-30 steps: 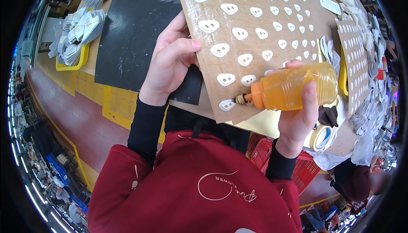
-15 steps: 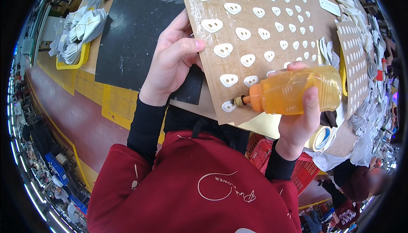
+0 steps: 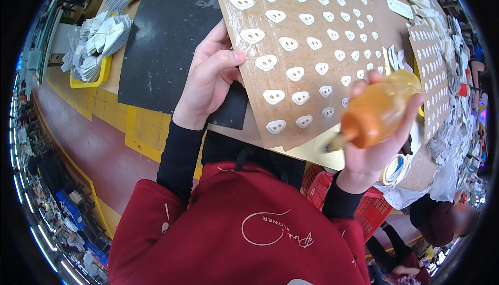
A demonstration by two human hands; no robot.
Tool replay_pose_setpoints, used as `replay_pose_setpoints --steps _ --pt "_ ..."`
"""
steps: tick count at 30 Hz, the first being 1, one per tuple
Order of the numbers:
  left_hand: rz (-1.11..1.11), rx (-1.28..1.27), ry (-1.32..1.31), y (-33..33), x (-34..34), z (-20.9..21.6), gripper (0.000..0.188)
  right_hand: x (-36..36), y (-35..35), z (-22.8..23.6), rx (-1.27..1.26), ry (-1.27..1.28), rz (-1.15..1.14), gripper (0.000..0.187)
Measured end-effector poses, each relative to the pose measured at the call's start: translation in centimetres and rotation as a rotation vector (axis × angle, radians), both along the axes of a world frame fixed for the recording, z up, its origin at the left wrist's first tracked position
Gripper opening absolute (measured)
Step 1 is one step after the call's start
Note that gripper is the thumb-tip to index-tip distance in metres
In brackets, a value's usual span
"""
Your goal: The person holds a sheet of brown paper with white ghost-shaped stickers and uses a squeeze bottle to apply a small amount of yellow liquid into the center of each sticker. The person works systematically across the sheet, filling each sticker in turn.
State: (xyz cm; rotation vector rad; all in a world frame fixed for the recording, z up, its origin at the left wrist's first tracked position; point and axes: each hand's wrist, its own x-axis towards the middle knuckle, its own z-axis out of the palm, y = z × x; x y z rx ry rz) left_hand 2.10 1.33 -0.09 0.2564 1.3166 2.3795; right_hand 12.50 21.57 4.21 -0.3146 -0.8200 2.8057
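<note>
A brown cardboard sheet point(image 3: 287, 111) is tilted in front of me, bearing rows of small white rounded-triangular pieces point(image 3: 273, 97), each with two holes. My left hand point(image 3: 208, 80) grips its left edge, thumb on the face and fingers behind. In my right hand point(image 3: 366, 160) is a squeeze bottle point(image 3: 387, 105) of amber liquid with an orange cap. Its dark-tipped nozzle, blurred by motion, points down and left, off the sheet's lower right edge. The pieces nearest me look wet and glossy.
A black mat point(image 3: 166, 46) lies to the left, beside a yellow basket point(image 3: 106, 71) of bundled white parts. Another sheet of white pieces point(image 3: 430, 77) stands at right. A tape roll point(image 3: 387, 173) sits near the table edge, above a red crate point(image 3: 371, 215). Someone is at lower right.
The bottle has lifted off the lowest left piece and swung right, its nozzle now turned toward me. The sheet has shifted slightly; my left hand keeps its hold.
</note>
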Motion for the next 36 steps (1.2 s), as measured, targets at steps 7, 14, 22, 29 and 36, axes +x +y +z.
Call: replay_pose_setpoints --steps 7,14,22,29,36 --pt "0.015 0.009 -0.028 -0.2 -0.4 -1.3 0.056 1.9 5.5 -0.2 -0.06 0.08 -0.094 0.052" --pt "0.032 0.01 -0.049 -0.2 -0.6 -1.7 0.055 3.1 4.2 -1.2 0.312 -0.052 -0.36 0.048" --pt "0.047 0.005 -0.058 -0.1 -0.5 -1.6 0.056 2.7 2.9 -2.2 0.411 -0.207 -0.412 0.051" --pt "0.049 0.025 -0.059 -0.1 -0.5 -1.7 0.056 2.4 2.8 -1.8 0.467 -0.226 -0.49 0.056" --pt "0.032 0.042 -0.061 -0.2 -0.4 -1.8 0.057 1.2 1.0 -2.6 0.639 -0.218 -0.357 0.058"
